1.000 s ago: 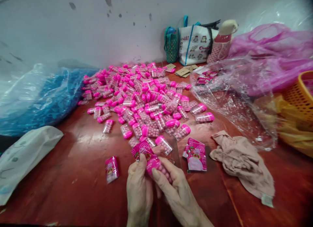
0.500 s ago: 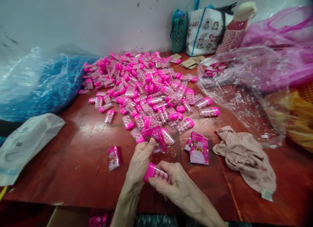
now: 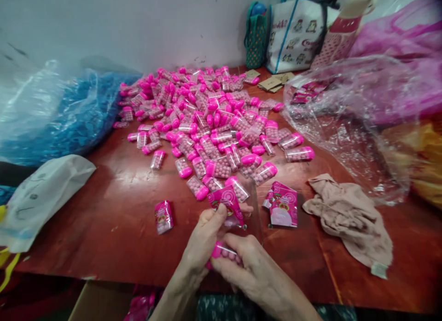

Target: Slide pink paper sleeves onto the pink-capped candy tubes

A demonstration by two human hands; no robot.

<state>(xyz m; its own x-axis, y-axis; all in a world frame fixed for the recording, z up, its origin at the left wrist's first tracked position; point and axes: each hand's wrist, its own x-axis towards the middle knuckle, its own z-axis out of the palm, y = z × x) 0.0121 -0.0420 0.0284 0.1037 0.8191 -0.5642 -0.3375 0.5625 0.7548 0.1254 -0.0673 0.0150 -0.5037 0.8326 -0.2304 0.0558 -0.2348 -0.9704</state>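
My left hand [image 3: 207, 233] pinches a printed pink wrapper sleeve [image 3: 226, 201] between thumb and fingers, in front of the pile. Just below it, my right hand [image 3: 245, 265] is closed around a clear candy bottle [image 3: 226, 253] with a pink cap and pink balls inside; the cap end points left. On the left lies a bottle dressed in a printed sleeve [image 3: 163, 217]. A small stack of flat printed sleeves [image 3: 283, 206] is to the right of my hands. Beyond them spreads a large heap of pink-capped candy bottles [image 3: 207, 113].
A crumpled beige cloth [image 3: 348, 215] lies at right, near a clear plastic bag [image 3: 348, 123]. A bag of blue pieces [image 3: 86, 113] and a white fabric piece [image 3: 48, 192] occupy the left. Cardboard pieces [image 3: 276, 81] and a white tote [image 3: 293, 35] are at the back.
The view has shifted slightly. The bottle in my right hand has dropped a little and is more covered by my fingers; the left hand's wrapper sleeve is tilted differently.
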